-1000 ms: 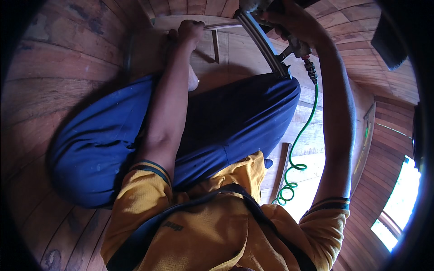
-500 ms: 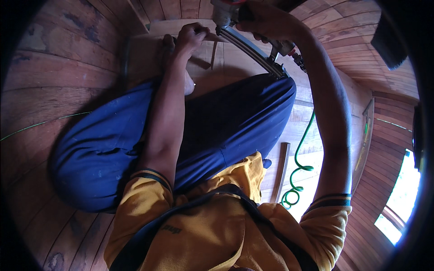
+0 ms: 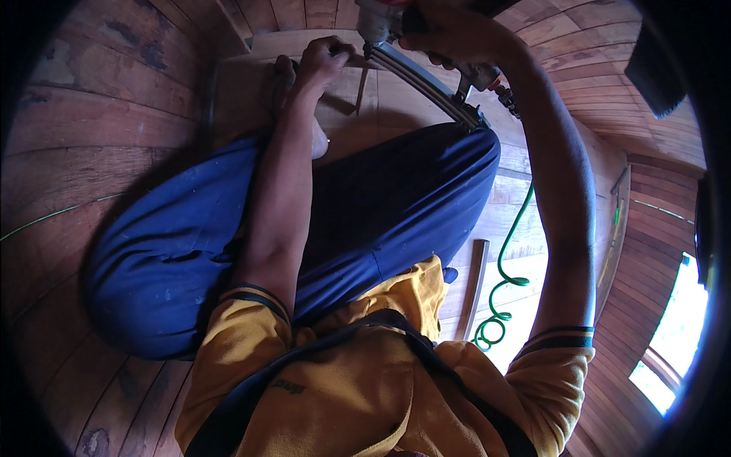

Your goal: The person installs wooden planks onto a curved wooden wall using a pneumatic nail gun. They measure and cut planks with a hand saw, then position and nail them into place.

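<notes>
At the far end of my reach, my right hand (image 3: 461, 34) is wrapped round the handle of a pneumatic nail gun (image 3: 422, 82). The gun's nose end lies out toward the top edge; its long magazine slants back to just over my right knee. My left hand (image 3: 324, 61) is closed, fingers curled in a pinch, low over the boards just left of the gun. Whatever it pinches is hidden or too small to name. A thin wooden strip (image 3: 362, 91) lies right beside it, and my bare foot (image 3: 319, 141) is under my left forearm.
A coiled green air hose (image 3: 504, 283) hangs at the right, next to a narrow wooden batten (image 3: 477, 289) on the floor. Curved plank walls (image 3: 84, 129) rise on both sides. A dark brush-like object (image 3: 656, 72) is at upper right, with a bright opening (image 3: 681, 320) below it.
Very little differs. My right forearm and the nail gun's rear have shifted slightly to the right, and the hose with them. My left hand stays almost in place.
</notes>
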Motion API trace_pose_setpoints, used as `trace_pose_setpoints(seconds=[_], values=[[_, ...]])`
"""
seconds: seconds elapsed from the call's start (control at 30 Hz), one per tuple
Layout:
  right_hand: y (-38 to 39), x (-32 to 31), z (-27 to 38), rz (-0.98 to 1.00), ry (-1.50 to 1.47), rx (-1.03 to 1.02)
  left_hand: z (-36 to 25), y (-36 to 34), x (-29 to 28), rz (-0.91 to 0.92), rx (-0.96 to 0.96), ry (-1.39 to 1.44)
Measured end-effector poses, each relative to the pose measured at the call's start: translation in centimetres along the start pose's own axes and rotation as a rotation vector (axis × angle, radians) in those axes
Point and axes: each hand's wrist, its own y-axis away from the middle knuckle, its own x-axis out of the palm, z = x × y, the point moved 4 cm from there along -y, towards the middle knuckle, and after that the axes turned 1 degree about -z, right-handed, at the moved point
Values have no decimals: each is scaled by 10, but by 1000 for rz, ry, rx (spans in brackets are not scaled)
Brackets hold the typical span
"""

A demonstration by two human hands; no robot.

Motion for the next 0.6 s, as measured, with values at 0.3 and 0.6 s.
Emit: trace_pose_setpoints(seconds=[0.3,0.6], values=[[-3,2,0,48,-47,-23,-3,3,2,-6,73,8],[1,1,1,24,-20,5,-3,5,0,-3,13,-17]])
